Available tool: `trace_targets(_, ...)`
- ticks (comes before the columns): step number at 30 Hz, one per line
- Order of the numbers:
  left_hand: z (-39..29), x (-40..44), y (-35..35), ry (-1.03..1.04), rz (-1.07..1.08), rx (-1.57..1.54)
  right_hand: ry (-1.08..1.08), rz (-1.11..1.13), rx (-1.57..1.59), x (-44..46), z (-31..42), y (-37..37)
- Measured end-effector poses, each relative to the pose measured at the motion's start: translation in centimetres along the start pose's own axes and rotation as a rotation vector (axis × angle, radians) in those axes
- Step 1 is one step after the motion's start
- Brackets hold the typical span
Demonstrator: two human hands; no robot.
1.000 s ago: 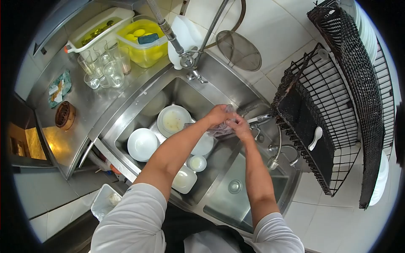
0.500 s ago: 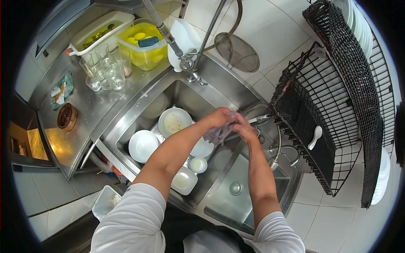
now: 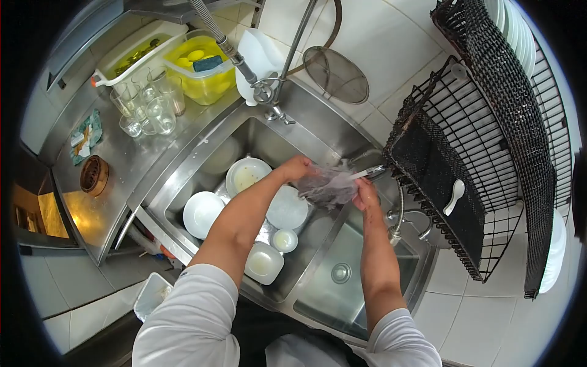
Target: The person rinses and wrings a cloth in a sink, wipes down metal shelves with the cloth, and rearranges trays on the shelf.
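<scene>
A thin purple-grey mesh cloth (image 3: 329, 186) is spread between my two hands above the sink divider. My left hand (image 3: 297, 168) grips its left end. The fingers of my right hand (image 3: 365, 194) are closed on its right end, close under the faucet spout (image 3: 372, 172). Below my left forearm, in the left basin, lie a white plate (image 3: 288, 208), a round white bowl (image 3: 204, 215), a dish with food bits (image 3: 246, 177), a small cup (image 3: 285, 240) and a square white dish (image 3: 265, 263).
The right basin (image 3: 340, 300) has a round drain. Glasses (image 3: 160, 115) and a yellow tub (image 3: 205, 85) stand on the left counter. A black wire rack (image 3: 471, 140) hangs at the right, with a white spoon (image 3: 454, 197). A strainer (image 3: 336, 74) hangs on the wall.
My hands have moved apart, my left hand to the left and my right hand slightly right and down. The mesh cloth, bunched before, is now stretched out between them.
</scene>
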State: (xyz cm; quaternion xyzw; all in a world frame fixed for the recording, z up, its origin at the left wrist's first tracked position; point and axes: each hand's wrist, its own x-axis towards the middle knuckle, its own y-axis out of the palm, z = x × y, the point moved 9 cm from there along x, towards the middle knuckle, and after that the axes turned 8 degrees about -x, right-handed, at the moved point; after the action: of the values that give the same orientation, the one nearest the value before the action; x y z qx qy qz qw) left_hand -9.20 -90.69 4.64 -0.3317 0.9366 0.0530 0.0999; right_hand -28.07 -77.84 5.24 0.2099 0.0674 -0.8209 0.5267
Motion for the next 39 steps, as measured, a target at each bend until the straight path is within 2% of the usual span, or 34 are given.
trace_targets(1, 0.6, -0.1, 0.4, -0.024, -0.043, -0.23, 0.001, 0.011, 0.169, -1.0, 0.1, 1.2)
trace_targets(2, 1.3, -0.2, 0.9, -0.049, -0.087, -0.46, 0.016, -0.003, 0.155, -1.0, -0.4, 1.4)
trace_targets(4, 1.6, -0.3, 1.8, -0.059, -0.316, -0.475, 0.05, -0.031, 0.124, -0.7, -1.4, 1.4)
trace_targets(5, 1.5, -0.3, 2.3, -0.064, -0.43, -0.482, -0.022, 0.051, 0.111, -0.6, -0.8, 2.5)
trace_targets(7, 3.6, 3.0, 5.7, -0.003, -0.33, -0.684, -0.167, 0.217, 0.08, -0.9, 0.8, 4.7)
trace_targets(10, 5.2, 6.0, 9.3, 0.011, -0.156, -0.908, -0.116, 0.309, 0.071, -2.3, 1.8, 6.7)
trace_targets(11, 5.3, 6.3, 10.0, 0.002, -0.097, -0.968, -0.133, 0.224, 0.025, -1.9, 2.1, 5.9)
trace_targets(13, 4.1, 3.2, 9.3, -0.21, -0.224, -0.833, -0.164, 0.056, -0.06, -1.2, 2.3, 3.9)
trace_targets(14, 4.0, 1.7, 9.1, -0.316, -0.283, -0.759, -0.185, 0.061, -0.104, -0.8, 2.5, 3.7)
trace_targets(17, 0.6, 1.4, 9.6, 0.115, -0.079, -0.313, -0.244, 0.023, -0.189, 0.7, 2.9, 3.4)
trace_targets(20, -1.0, 0.5, 9.4, 0.102, 0.01, -0.446, -0.264, -0.143, -0.23, 1.0, 2.3, 2.3)
trace_targets(22, -5.6, -2.8, 7.7, 0.089, -0.094, -0.338, -0.222, -0.266, -0.317, 1.6, -0.1, 1.1)
trace_targets(24, -6.5, -2.9, 7.3, 0.09, -0.126, -0.419, -0.013, -0.164, -0.041, 1.9, -5.7, 2.0)
trace_targets(25, -5.4, -1.4, 8.0, 0.101, -0.102, -0.553, 0.091, -0.114, 0.096, 1.8, -8.3, 2.8)
trace_targets(28, -4.6, -1.2, 8.3, 0.071, -0.025, -0.787, 0.241, -0.066, 0.265, 1.4, -13.1, 4.5)
trace_targets(30, -3.8, -1.3, 8.9, 0.061, 0.011, -0.936, 0.485, -0.128, 0.231, -2.2, -13.5, 6.8)
trace_targets(32, -2.9, -1.3, 9.4, 0.095, 0.02, -1.139, 0.473, -0.086, 0.383, -2.7, -12.4, 8.4)
trace_targets(34, -2.7, -2.8, 7.6, 0.189, -0.139, -0.776, 0.208, 0.057, 0.724, -1.3, -10.2, 9.8)
trace_targets(35, -2.9, -3.9, 6.8, 0.229, -0.21, -0.592, 0.178, 0.057, 0.751, -0.7, -9.7, 9.6)
trace_targets(37, 0.4, -3.5, 6.1, 0.19, -0.252, -0.489, 0.11, 0.058, 0.797, 1.6, -8.1, 8.9)
trace_targets(38, 1.0, -3.7, 5.8, 0.172, -0.272, -0.437, -0.046, 0.076, 0.736, 2.3, -6.6, 9.0)
trace_targets(39, 1.9, -3.8, 6.1, 0.125, -0.28, -0.546, -0.037, 0.04, 0.624, 2.7, -6.8, 9.0)
